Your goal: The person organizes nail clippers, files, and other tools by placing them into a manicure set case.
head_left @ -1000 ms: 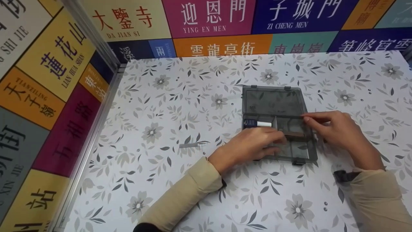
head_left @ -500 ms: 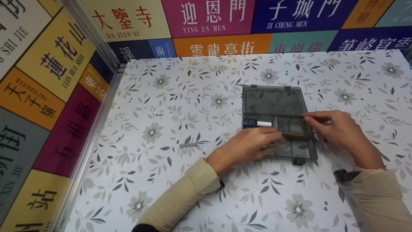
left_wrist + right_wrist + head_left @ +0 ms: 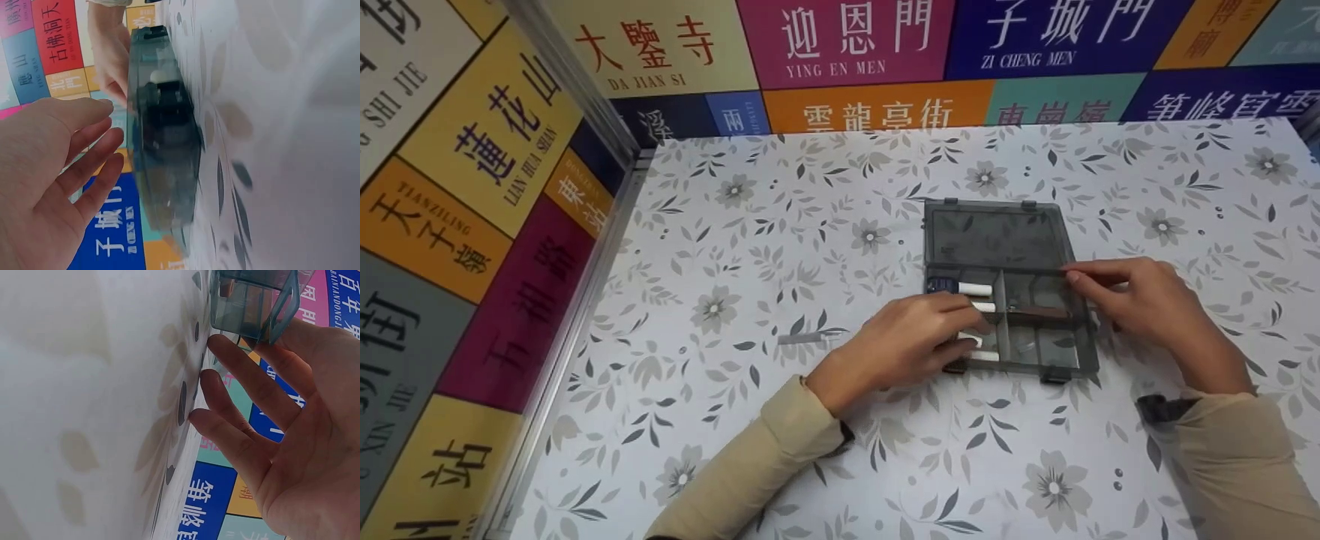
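Observation:
A smoky clear organizer box (image 3: 1039, 352) lies on the table with its lid (image 3: 997, 236) folded back. In its upper left compartment is a dark blue nail polish bottle (image 3: 943, 286) with a white cap. More white caps (image 3: 988, 355) show below it, partly hidden by my left hand (image 3: 919, 334). A narrow brown item (image 3: 1039, 311) lies in the right compartments. The left wrist view shows my left hand (image 3: 62, 152) with relaxed fingers, nothing between them, beside the box wall. My right hand (image 3: 1147, 300) pinches the box's right edge near the hinge, other fingers reaching down to the table.
A small grey strip (image 3: 802, 339) with a clear end lies on the table left of the box. The table has a floral cover (image 3: 780, 247). Colourful panels with lettering (image 3: 855, 45) stand along the back and left edges.
My left hand has drawn back to the left over the box, so more white caps show in the left compartments. The right hand stays at the box's edge.

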A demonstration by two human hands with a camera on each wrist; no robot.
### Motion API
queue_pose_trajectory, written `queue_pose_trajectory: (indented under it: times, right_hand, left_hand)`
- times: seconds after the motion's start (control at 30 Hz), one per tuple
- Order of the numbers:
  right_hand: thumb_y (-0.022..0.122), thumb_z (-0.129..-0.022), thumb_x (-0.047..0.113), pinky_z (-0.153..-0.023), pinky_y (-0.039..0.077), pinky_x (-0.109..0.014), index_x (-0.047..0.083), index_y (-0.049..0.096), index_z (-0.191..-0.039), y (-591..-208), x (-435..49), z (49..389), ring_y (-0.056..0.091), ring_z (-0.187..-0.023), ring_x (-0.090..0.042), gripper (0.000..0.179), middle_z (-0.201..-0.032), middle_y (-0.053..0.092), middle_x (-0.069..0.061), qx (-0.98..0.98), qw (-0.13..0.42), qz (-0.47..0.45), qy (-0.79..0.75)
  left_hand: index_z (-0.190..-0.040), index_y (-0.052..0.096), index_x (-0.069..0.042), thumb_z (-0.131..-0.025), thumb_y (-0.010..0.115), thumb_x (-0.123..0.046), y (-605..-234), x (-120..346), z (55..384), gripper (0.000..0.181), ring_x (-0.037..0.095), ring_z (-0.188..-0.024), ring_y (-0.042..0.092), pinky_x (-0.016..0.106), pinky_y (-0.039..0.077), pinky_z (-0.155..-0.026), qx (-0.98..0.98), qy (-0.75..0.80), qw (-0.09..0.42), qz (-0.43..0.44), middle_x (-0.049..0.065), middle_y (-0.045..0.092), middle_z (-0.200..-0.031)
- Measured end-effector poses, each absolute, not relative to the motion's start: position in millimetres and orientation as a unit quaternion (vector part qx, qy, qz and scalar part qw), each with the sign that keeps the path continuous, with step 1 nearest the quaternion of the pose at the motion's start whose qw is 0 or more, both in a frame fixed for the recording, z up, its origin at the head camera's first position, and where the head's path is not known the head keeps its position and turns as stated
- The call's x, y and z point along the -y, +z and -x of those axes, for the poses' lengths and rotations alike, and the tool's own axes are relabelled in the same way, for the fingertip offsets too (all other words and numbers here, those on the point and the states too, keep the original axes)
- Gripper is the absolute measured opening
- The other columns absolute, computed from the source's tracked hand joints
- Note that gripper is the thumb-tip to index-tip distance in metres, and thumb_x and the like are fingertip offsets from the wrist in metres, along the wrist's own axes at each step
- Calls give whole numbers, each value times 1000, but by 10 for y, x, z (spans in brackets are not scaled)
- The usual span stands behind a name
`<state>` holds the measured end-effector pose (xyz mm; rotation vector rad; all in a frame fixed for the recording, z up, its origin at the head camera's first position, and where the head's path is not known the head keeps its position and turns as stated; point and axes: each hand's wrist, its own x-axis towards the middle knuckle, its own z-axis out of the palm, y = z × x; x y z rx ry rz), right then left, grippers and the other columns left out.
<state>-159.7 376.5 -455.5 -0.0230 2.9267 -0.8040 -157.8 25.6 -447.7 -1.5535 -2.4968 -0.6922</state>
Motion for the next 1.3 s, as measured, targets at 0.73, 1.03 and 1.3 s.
queue_pose_trajectory:
  times: [0.73,1.03,1.3]
  right_hand:
    - [60,-105,62,-67,48,-34,27,75,-140,-4552,-3752,1607,74,-113,-39,51,-135,75,-19,-962,64,7,-266]
    - [60,-105,62,-62,48,-32,28,75,-140,-4558,-3772,1600,71,-104,-29,50,-133,76,-19,-962,59,3,-266]
    - [61,-106,59,-62,47,-32,27,75,-140,-4552,-3774,1581,72,-115,-38,49,-132,77,-19,-963,55,8,-265]
  left_hand:
    - [-108,79,-19,-98,78,-11,-4521,676,1635,13,14,-104,74,29,63,-88,877,-260,94,393,-6,78,-110]
    - [-108,80,-19,-99,77,-12,-4593,898,1634,12,14,-104,74,31,63,-88,891,-267,65,362,-6,77,-108]
    - [-106,81,-16,-98,79,-14,-4605,1039,1646,9,13,-95,72,30,62,-83,904,-285,-4,317,-4,77,-103]
